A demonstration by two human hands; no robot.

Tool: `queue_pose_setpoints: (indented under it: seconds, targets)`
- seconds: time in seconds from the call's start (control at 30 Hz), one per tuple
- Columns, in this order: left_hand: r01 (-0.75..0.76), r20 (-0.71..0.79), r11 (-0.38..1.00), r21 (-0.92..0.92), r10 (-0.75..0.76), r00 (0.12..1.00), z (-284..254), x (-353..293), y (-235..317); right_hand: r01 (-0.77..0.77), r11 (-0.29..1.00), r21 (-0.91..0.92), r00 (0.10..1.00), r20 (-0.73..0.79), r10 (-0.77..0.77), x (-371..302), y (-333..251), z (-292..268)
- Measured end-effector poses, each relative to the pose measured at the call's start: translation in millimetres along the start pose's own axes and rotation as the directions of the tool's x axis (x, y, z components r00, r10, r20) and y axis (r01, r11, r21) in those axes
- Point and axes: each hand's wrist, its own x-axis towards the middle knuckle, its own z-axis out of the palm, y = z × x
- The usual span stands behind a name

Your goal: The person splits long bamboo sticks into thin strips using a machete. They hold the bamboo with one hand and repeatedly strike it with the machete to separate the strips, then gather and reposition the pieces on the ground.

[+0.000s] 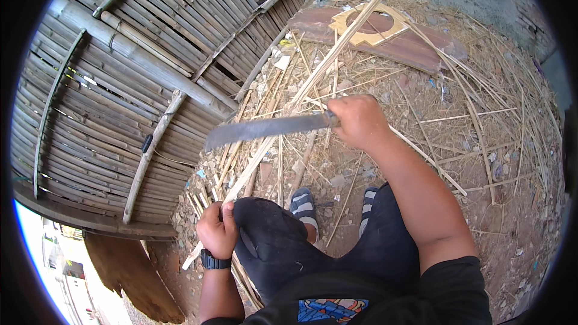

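Note:
My right hand [359, 121] is closed round the handle of a machete [271, 127], whose long grey blade points left, slightly blurred. Beneath the blade runs a long pale strip of split bamboo or wood [253, 168], slanting from beside my left knee toward the far middle. My left hand [218, 230] grips this strip near its lower end, next to my left thigh, thumb on top. The blade crosses over the strip in the picture; whether they touch I cannot tell.
A bamboo-slat wall [120, 90] rises on the left. Farther off, a reddish-brown board [397, 54] lies under a pale wooden frame with a round hole [355, 36]. Thin strips and shavings [433, 114] litter the dirt floor. More strips [195, 201] are bundled beside my left hand.

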Motion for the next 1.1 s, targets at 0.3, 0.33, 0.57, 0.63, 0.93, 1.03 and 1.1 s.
queue_pose_setpoints:
  seconds: [0.3,0.33,0.57,0.63,0.93,1.03,1.1]
  targets:
    - [0.040,0.073,0.997,0.068,-0.045,0.996,-7.4,-4.8,-4.0,-0.152,0.988,0.019,0.988,0.041,0.151,-1.2,30.0,-3.4]
    - [0.050,0.077,0.997,0.052,-0.054,0.996,-6.2,-5.2,-3.3,-0.032,0.999,0.009,0.997,0.065,0.031,-2.2,18.6,-1.5]
    - [0.066,0.057,0.997,0.033,-0.068,0.996,-16.6,-8.8,-17.3,-0.307,0.949,0.068,0.951,0.067,0.303,8.4,40.6,3.2]
    - [0.034,0.051,0.997,0.068,-0.038,0.998,-21.9,-12.4,-21.7,-0.473,0.876,0.089,0.879,-0.015,0.476,9.1,59.1,4.5]
    - [0.118,0.178,0.992,-0.041,-0.109,0.978,-26.8,-21.9,-29.3,0.161,0.986,-0.034,0.982,0.106,-0.157,0.0,16.6,-0.2]
    - [0.098,0.221,0.994,-0.058,-0.083,0.972,-42.9,-25.9,-46.1,-0.055,0.999,-0.001,0.995,0.085,0.055,4.3,34.6,2.6]
    - [0.104,0.214,0.995,-0.007,-0.100,0.972,-56.4,-30.7,-54.1,-0.310,0.949,0.052,0.951,0.036,0.308,4.3,64.4,8.6]
